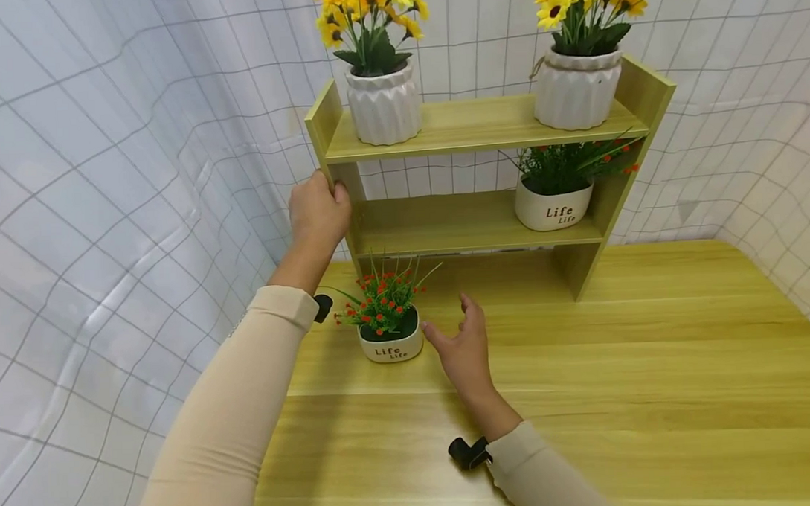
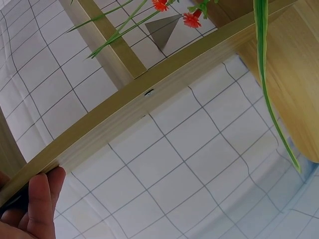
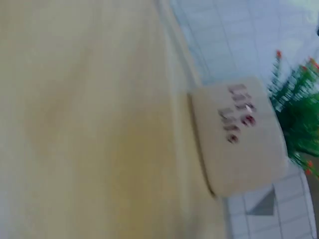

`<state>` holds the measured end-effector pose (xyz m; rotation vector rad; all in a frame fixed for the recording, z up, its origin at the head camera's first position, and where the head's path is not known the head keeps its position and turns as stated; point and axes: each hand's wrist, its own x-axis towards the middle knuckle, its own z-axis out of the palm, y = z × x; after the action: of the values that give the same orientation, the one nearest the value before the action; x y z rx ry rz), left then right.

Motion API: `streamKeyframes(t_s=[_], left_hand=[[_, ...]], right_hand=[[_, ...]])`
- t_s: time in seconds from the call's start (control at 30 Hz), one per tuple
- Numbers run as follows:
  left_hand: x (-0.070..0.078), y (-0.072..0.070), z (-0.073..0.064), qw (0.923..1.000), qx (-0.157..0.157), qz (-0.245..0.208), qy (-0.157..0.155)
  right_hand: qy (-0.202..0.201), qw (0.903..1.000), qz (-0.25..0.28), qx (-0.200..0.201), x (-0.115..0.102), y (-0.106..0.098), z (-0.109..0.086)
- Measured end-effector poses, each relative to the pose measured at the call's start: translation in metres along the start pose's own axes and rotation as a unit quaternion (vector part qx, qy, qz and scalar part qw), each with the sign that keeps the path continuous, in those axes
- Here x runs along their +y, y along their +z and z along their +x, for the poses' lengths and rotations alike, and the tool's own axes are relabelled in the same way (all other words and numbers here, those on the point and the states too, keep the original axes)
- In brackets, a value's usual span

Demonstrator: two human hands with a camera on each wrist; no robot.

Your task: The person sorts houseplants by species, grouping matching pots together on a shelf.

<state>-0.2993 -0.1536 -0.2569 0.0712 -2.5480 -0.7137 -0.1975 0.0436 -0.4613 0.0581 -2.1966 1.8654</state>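
Observation:
My left hand (image 1: pixel 319 215) grips the left side panel of a small wooden shelf (image 1: pixel 474 239); the left wrist view shows its fingers (image 2: pixel 40 201) curled over the panel's edge. On the table, before the shelf's lower left, stands a white oval flowerpot (image 1: pixel 391 348) marked "Life", with red-flowered greenery. Just right of this pot, my right hand (image 1: pixel 465 351) is spread with thumb and fingers apart, holding nothing. Its thumb is close to the pot's rim; whether they touch I cannot tell. The blurred right wrist view shows a "Life" flowerpot (image 3: pixel 239 139) but no hand.
Two white ribbed pots with yellow sunflowers, one left (image 1: pixel 384 108) and one right (image 1: pixel 576 91), stand on the top board. A second "Life" pot (image 1: pixel 554 205) sits at the right of the middle board. Grid-patterned cloth (image 1: pixel 108 181) hangs behind and beside the wooden table (image 1: pixel 683 362).

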Motion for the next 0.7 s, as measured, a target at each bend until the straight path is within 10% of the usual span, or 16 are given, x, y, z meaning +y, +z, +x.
streamKeyframes(t_s=[0.27, 0.7], left_hand=[[0.000, 0.000, 0.000, 1.0000, -0.005, -0.001, -0.003], [0.000, -0.002, -0.002, 1.0000, -0.005, -0.001, 0.001]], right_hand=[[0.055, 0.9940, -0.013, -0.094, 0.012, 0.025, -0.011], [0.052, 0.9902, 0.040, -0.123, 0.027, 0.046, 0.001]])
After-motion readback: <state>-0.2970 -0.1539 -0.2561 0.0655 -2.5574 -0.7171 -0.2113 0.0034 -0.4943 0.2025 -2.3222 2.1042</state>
